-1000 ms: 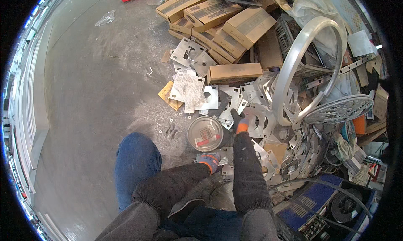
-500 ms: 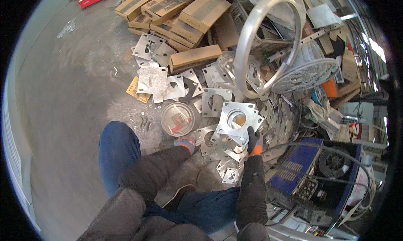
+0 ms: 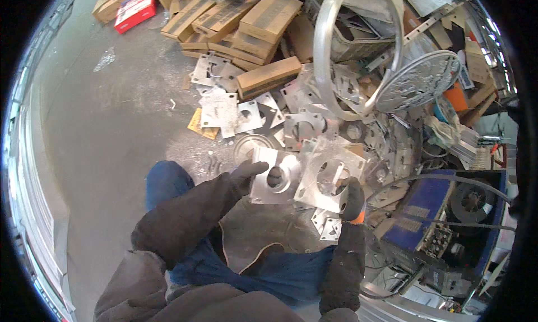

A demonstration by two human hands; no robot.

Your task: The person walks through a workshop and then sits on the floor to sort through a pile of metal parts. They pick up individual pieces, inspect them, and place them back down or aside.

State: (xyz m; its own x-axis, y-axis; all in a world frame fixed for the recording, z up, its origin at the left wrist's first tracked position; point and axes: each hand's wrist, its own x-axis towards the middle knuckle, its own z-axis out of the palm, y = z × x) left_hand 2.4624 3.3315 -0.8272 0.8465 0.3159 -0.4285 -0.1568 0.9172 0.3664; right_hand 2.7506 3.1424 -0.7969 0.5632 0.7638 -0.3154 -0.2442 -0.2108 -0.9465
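My left hand (image 3: 246, 176) grips the left side of a square metal plate (image 3: 260, 193) that has a round, rimmed hole in its middle. In my right hand (image 3: 352, 200), gloved in black with an orange cuff, is another square plate (image 3: 311, 192) with a larger round hole; whether more plates lie behind it I cannot tell. The two plates are held side by side over a heap of similar plates (image 3: 305, 126). Partly behind the left plate is a round tin-like dish (image 3: 246, 145). Smaller plates (image 3: 330, 229) lie on the floor below the right one.
Long cardboard boxes (image 3: 269, 19) are stacked beyond the plates. A large metal ring (image 3: 322, 58) stands upright beside a round, dirty disc (image 3: 417, 84). To my right is a blue machine (image 3: 417, 204) with a cable spool and loose cables. A red box (image 3: 134, 12) sits far left.
My left hand has risen from the heap beside the dish and now holds a plate. My right hand has lowered its plate slightly toward me. The view has shifted a little.
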